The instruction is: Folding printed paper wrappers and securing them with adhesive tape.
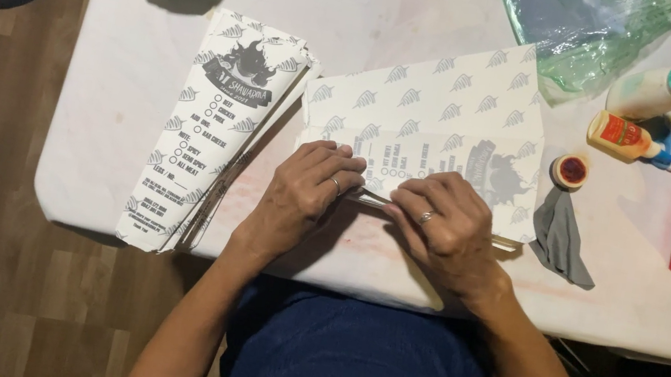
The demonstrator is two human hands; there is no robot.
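Your left hand point(304, 188) and right hand point(441, 222) press, fingers curled together, on the printed paper sleeve point(443, 120) near the table's point(119, 94) front edge; neither grips it.

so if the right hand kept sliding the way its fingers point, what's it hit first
The right hand points left along the folded paper sheet, so it would most likely meet the left hand first; their fingertips look nearly touching already.

One head-worn camera looks steeply down from close above onto the white table point(145, 98) edge and lap.
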